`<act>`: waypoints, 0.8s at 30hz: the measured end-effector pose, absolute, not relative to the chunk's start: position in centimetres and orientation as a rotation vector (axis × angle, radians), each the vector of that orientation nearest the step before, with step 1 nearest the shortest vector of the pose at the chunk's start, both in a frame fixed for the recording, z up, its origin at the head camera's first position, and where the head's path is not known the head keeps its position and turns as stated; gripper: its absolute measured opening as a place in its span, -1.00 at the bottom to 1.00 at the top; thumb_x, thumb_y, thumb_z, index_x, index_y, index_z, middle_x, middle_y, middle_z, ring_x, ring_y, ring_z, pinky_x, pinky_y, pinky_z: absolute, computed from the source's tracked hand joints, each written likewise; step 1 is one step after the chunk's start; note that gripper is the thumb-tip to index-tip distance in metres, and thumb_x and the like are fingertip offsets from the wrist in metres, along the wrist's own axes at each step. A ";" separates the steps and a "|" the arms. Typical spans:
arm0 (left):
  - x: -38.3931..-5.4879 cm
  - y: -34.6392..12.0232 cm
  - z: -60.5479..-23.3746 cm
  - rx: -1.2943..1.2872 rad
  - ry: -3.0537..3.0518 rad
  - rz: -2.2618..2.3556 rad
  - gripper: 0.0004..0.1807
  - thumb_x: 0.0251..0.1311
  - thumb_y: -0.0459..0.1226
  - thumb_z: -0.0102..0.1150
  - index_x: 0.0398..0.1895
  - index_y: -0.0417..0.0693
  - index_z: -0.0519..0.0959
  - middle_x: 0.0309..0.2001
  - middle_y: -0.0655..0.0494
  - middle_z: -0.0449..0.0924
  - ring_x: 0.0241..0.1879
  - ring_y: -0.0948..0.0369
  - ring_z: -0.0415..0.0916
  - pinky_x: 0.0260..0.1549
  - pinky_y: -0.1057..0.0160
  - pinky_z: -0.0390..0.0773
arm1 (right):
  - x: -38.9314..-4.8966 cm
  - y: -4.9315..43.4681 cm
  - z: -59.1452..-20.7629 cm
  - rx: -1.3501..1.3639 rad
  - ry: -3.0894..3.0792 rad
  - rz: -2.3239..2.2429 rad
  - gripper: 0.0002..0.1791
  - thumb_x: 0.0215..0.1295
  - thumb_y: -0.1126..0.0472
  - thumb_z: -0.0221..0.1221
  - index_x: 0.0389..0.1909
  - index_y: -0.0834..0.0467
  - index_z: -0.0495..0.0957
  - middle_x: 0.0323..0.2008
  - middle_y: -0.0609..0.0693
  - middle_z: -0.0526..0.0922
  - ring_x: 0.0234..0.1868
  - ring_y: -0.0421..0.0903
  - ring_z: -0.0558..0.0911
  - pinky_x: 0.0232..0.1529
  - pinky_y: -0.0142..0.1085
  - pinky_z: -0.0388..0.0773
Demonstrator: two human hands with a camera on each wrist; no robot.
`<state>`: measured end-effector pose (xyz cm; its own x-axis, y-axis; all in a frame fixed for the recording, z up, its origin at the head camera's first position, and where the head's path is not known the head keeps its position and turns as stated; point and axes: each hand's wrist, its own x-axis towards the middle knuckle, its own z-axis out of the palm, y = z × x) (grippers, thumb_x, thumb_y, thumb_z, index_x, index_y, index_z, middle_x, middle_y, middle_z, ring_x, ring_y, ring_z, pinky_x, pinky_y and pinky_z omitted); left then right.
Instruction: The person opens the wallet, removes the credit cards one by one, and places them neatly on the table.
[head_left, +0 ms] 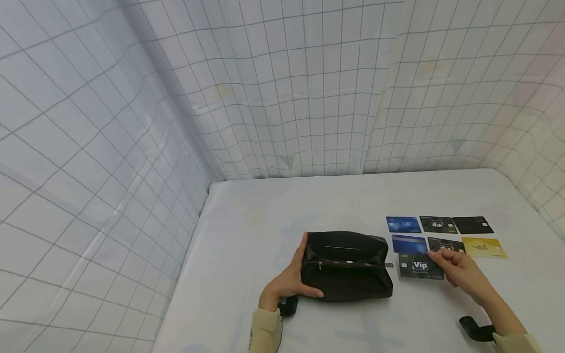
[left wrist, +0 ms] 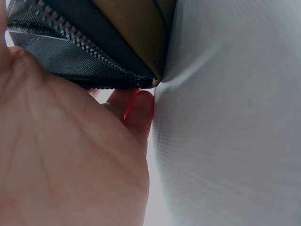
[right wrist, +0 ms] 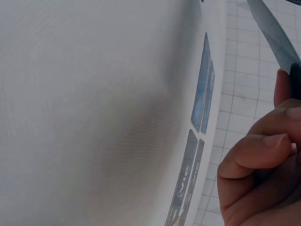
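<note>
A black zip wallet [head_left: 348, 284] lies spread wide on the white table, its inner pockets facing up. My left hand [head_left: 289, 282] grips its left end, thumb along the front and fingers at the back edge. In the left wrist view, zipper teeth and a brown inner panel [left wrist: 129, 33] show beside the palm. Right of the wallet, my right hand [head_left: 459, 272] pinches a dark grey Vip card [head_left: 419, 267] by its right side, between thumb and fingers. The held card [right wrist: 273, 33] appears raised over the table in the right wrist view, with the other fingers curled.
Behind the held card, two rows of cards lie flat: a blue VIP card [head_left: 403, 224], a black Vip card [head_left: 437, 224] and a plain black card [head_left: 472, 225], then a blue card [head_left: 408, 243], a partly covered Vip card [head_left: 443, 243] and a yellow card [head_left: 485, 247]. Checked curtains surround the table.
</note>
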<state>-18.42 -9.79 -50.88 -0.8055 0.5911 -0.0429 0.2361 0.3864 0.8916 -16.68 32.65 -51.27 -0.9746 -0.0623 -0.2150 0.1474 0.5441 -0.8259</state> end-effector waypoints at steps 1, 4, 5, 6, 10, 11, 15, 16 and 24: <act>-18.4 -9.8 -50.8 0.714 2.290 1.388 0.45 -0.20 -0.22 0.50 0.41 0.27 -0.59 0.44 0.16 -0.64 0.42 0.00 -0.55 0.25 -0.26 -0.10 | -16.7 32.6 -51.3 0.064 2.561 -1.395 -0.46 0.36 -0.20 -0.09 -0.50 0.22 0.36 -0.75 -0.09 0.24 -0.73 -0.13 0.31 -0.73 -0.28 0.23; -18.3 -9.8 -50.5 0.718 2.274 1.398 0.44 -0.18 -0.21 0.49 0.41 0.29 -0.59 0.44 0.16 -0.65 0.42 0.01 -0.55 0.25 -0.26 -0.10 | -16.7 32.6 -51.4 0.058 2.554 -1.379 -0.48 0.36 -0.20 -0.08 -0.46 0.21 0.39 -0.75 -0.09 0.24 -0.73 -0.14 0.30 -0.73 -0.30 0.23; -18.3 -9.8 -50.5 0.715 2.271 1.404 0.43 -0.18 -0.21 0.49 0.41 0.30 -0.58 0.44 0.16 -0.64 0.42 0.01 -0.54 0.25 -0.27 -0.10 | -16.7 32.6 -51.4 0.054 2.551 -1.377 -0.48 0.36 -0.19 -0.08 -0.45 0.21 0.39 -0.75 -0.09 0.24 -0.74 -0.14 0.30 -0.73 -0.30 0.23; -18.3 -9.8 -50.6 0.717 2.269 1.414 0.44 -0.19 -0.22 0.50 0.41 0.31 -0.58 0.44 0.16 -0.64 0.43 0.00 -0.54 0.24 -0.28 -0.10 | -16.7 32.6 -51.5 0.051 2.550 -1.367 -0.48 0.36 -0.19 -0.08 -0.45 0.21 0.40 -0.75 -0.08 0.24 -0.74 -0.14 0.30 -0.73 -0.30 0.23; -18.9 -9.9 -52.6 0.714 2.293 1.425 0.46 -0.23 -0.15 0.52 0.39 0.41 -0.58 0.44 0.28 -0.63 0.44 0.06 -0.50 0.24 -0.27 -0.06 | -16.8 32.7 -51.5 0.050 2.550 -1.333 -0.48 0.35 -0.21 -0.08 -0.43 0.21 0.41 -0.75 -0.07 0.25 -0.74 -0.14 0.31 -0.72 -0.30 0.26; -19.1 -10.0 -53.1 0.718 2.300 1.427 0.46 -0.24 -0.13 0.53 0.39 0.42 -0.58 0.44 0.30 -0.62 0.44 0.06 -0.50 0.23 -0.28 -0.05 | -16.8 32.7 -51.5 0.048 2.550 -1.324 -0.48 0.35 -0.21 -0.08 -0.43 0.20 0.41 -0.75 -0.07 0.26 -0.73 -0.13 0.31 -0.71 -0.30 0.25; -19.4 -10.1 -54.1 0.730 2.305 1.438 0.46 -0.26 -0.07 0.52 0.39 0.43 -0.57 0.44 0.34 -0.62 0.44 0.06 -0.50 0.22 -0.29 -0.06 | -16.8 32.7 -51.6 0.033 2.546 -1.305 -0.50 0.36 -0.19 -0.08 -0.41 0.20 0.41 -0.75 -0.07 0.26 -0.73 -0.14 0.31 -0.71 -0.31 0.24; -19.4 -10.1 -54.2 0.733 2.303 1.441 0.46 -0.26 -0.06 0.52 0.39 0.42 -0.57 0.44 0.34 -0.62 0.44 0.06 -0.51 0.22 -0.30 -0.06 | -16.8 32.7 -51.6 0.033 2.545 -1.301 -0.51 0.36 -0.19 -0.08 -0.41 0.20 0.41 -0.75 -0.07 0.26 -0.73 -0.14 0.31 -0.71 -0.31 0.23; -19.4 -10.1 -54.2 0.732 2.303 1.437 0.45 -0.25 -0.08 0.52 0.39 0.43 -0.57 0.44 0.34 -0.63 0.44 0.06 -0.52 0.22 -0.30 -0.07 | -16.8 32.7 -51.7 0.069 2.536 -1.264 -0.48 0.33 -0.23 -0.06 -0.44 0.18 0.40 -0.74 -0.08 0.26 -0.72 -0.16 0.31 -0.69 -0.33 0.23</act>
<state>-19.36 -10.08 -54.22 -0.8139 0.5809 -0.0066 0.2494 0.3596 0.8992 -16.80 32.74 -51.71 -0.9520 -0.0921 -0.2918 0.1776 0.6101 -0.7721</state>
